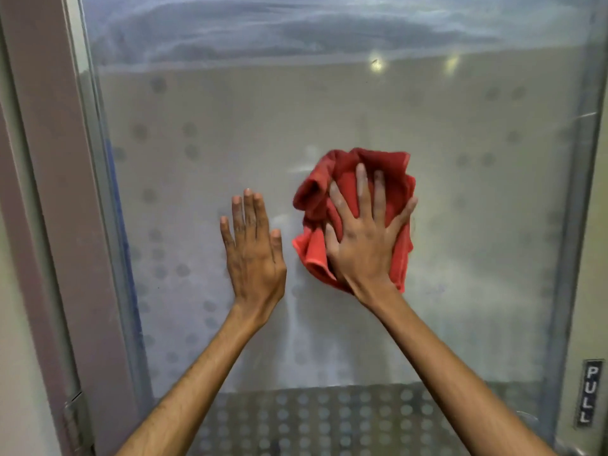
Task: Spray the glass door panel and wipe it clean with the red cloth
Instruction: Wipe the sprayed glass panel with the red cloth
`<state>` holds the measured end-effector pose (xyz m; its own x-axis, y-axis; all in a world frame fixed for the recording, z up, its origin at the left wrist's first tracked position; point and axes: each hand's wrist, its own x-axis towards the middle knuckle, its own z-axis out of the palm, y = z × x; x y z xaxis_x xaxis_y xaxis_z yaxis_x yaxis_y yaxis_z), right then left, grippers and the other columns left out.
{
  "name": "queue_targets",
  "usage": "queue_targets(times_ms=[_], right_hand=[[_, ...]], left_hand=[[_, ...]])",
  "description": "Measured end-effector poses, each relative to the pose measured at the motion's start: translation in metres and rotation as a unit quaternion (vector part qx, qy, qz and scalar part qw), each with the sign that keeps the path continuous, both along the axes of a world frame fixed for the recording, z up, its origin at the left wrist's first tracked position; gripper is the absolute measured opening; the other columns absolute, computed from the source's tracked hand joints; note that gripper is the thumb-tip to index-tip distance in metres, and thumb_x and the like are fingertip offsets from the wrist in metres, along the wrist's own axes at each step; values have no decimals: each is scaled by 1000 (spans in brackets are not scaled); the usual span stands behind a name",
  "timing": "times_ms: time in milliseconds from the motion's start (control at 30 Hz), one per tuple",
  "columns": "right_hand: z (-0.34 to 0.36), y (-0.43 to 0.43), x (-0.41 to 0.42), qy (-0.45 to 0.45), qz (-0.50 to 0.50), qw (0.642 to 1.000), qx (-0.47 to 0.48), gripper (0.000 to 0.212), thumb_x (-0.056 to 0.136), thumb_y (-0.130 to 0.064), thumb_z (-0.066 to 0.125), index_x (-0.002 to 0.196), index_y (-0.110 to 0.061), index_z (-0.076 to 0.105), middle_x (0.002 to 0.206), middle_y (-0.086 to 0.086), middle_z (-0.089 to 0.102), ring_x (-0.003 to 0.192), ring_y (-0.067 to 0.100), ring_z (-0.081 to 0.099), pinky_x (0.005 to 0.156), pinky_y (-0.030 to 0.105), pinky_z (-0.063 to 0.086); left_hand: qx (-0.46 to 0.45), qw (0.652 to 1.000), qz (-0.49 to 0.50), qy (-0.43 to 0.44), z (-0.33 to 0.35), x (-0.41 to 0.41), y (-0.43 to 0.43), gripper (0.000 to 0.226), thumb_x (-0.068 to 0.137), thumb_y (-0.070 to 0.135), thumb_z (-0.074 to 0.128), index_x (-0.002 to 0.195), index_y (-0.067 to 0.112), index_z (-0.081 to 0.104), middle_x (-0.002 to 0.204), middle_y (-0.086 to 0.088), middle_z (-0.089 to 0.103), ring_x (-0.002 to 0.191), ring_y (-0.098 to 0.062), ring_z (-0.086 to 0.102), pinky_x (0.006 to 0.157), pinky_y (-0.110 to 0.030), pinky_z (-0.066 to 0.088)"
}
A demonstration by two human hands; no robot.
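Observation:
The glass door panel (460, 225) fills the view, frosted with faint dots and streaked near the top. A crumpled red cloth (388, 172) is pressed flat against the glass at mid-height, right of centre. My right hand (365, 238) lies spread over the cloth, fingers apart, holding it to the pane. To its left, my left hand (253, 248) rests flat on the bare glass with fingers together, holding nothing. No spray bottle is in view.
A brown door frame (56, 192) with a hinge runs down the left side. The metal stile on the right carries a PULL sign (590, 396). A dotted band (329, 419) crosses the bottom of the glass.

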<state>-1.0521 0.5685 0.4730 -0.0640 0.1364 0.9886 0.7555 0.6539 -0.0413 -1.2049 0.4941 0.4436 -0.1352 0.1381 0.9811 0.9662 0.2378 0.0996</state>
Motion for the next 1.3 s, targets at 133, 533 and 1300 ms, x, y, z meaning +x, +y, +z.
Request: queue_targets(times_ms=[133, 533, 1300], right_hand=[[67, -11, -25, 48, -9, 999, -8, 66, 87, -58, 44, 151, -43, 36, 166, 7, 22, 154, 32, 16, 111, 78, 3], [-64, 8, 4, -36, 26, 999, 15, 71, 84, -50, 54, 152, -39, 35, 167, 4, 20, 156, 25, 8, 117, 71, 6], [-29, 33, 40, 33, 26, 999, 32, 55, 94, -49, 54, 147, -33, 48, 162, 9, 31, 153, 29, 22, 118, 67, 11]], left_hand=[[-1, 1000, -3, 1, -1, 2, -1, 56, 106, 29, 16, 157, 5, 10, 165, -14, 10, 154, -25, 2, 125, -45, 0], [22, 1000, 0, -21, -13, 5, 3, 54, 107, 25, 17, 157, 6, 9, 166, -13, 8, 154, -28, 2, 125, -44, -1], [16, 997, -75, -6, -13, 67, 28, 54, 104, 10, 32, 155, 1, 17, 164, -18, 13, 152, -41, 3, 124, -50, -1]])
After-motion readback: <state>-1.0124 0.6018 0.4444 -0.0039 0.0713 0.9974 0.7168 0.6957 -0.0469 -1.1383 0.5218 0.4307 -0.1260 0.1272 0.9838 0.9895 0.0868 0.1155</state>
